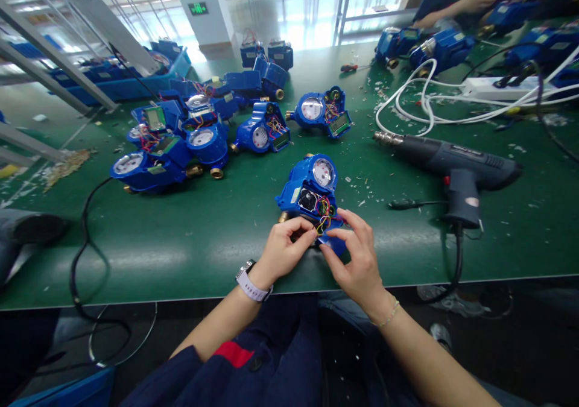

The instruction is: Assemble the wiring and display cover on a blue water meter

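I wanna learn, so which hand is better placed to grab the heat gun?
Probably the right hand: the heat gun lies on that side, while the left hand is farther away.

Heat gun (452, 157) on green table (217, 232); lit sign (197, 8) on pillar (210, 30).

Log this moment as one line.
left hand: fingertips at wires | right hand: at meter's lower edge | blue meter: open, dial up | heat gun: lying right of meter
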`<state>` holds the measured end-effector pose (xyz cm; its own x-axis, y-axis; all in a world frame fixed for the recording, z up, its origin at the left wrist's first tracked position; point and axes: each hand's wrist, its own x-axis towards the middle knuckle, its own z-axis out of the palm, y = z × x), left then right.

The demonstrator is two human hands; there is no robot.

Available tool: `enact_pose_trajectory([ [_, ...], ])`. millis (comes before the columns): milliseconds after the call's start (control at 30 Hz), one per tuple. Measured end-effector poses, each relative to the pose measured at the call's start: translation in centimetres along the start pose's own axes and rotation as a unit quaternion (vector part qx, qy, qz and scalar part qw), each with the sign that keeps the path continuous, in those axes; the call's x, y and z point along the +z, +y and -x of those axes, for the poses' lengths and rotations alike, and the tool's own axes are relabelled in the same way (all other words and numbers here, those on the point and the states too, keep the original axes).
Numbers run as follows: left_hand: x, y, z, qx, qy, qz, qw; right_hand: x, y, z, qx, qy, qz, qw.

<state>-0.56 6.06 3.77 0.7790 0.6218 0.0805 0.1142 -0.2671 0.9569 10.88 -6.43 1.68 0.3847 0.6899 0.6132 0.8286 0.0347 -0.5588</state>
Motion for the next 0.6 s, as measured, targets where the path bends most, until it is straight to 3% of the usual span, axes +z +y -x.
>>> enact_pose_trajectory([
  [200,0.5,0.1,-0.1,0.012,0.004,0.008,1.0,0.1,-0.1,-0.4,-0.003,-0.015,0.006,1.0],
  [300,0.5,-0.2,-0.2,0.013,0.014,0.015,1.0,0.0,0.1,-0.3,0.005,0.012,-0.011,1.0],
  [433,0.5,-0.7,-0.3,-0.002,0.036,0.023,0.999,-0.3,0.6,0.3,0.037,0.042,-0.012,0.998],
  [600,0.5,-1.3,0.1,-0.008,0.055,0.033,0.998,-0.2,1.1,0.7,0.078,0.024,-0.016,0.997],
])
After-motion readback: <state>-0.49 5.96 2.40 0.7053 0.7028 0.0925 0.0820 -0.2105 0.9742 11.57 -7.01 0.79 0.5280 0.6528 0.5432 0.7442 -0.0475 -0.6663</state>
